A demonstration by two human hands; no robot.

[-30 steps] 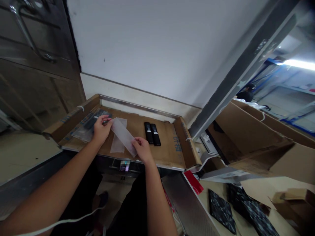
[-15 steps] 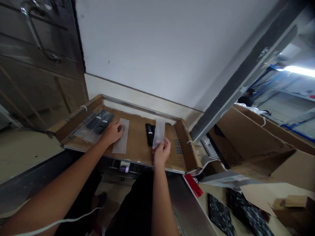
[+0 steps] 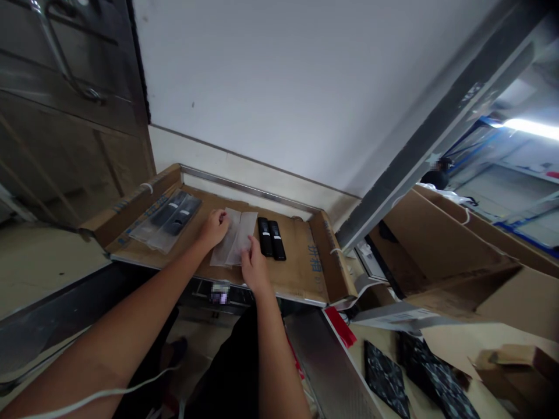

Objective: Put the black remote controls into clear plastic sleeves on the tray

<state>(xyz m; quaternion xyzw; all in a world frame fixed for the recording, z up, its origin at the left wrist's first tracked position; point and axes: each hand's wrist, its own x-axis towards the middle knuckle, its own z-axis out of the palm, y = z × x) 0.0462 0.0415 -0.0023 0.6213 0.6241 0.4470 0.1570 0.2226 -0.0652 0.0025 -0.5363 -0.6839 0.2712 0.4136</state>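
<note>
Two black remote controls (image 3: 271, 238) with small white labels lie side by side on the cardboard-lined tray (image 3: 301, 273). My right hand (image 3: 254, 265), just left of them, pinches the lower right edge of a translucent plastic sleeve (image 3: 244, 230). That sleeve partly overlaps a second plastic sleeve (image 3: 222, 253) lying flat to its left. My left hand (image 3: 215, 228) has its fingers curled at the upper left edge of this second sleeve and seems to grip it; the fingertips are partly hidden. Farther left on the tray lie bagged remote controls (image 3: 181, 214), in similar clear sleeves.
Folded cardboard walls (image 3: 334, 256) edge the tray at both sides. A metal door with a handle (image 3: 61, 52) stands at left, a white wall behind. Large open cartons (image 3: 454, 250) and black patterned packs (image 3: 386, 375) are at right. A white cable (image 3: 117, 391) crosses my left forearm.
My right hand has moved left with its sleeve, from over the remote controls onto the other sleeve, uncovering both remotes. My left hand and the sleeve at it have shifted slightly right.
</note>
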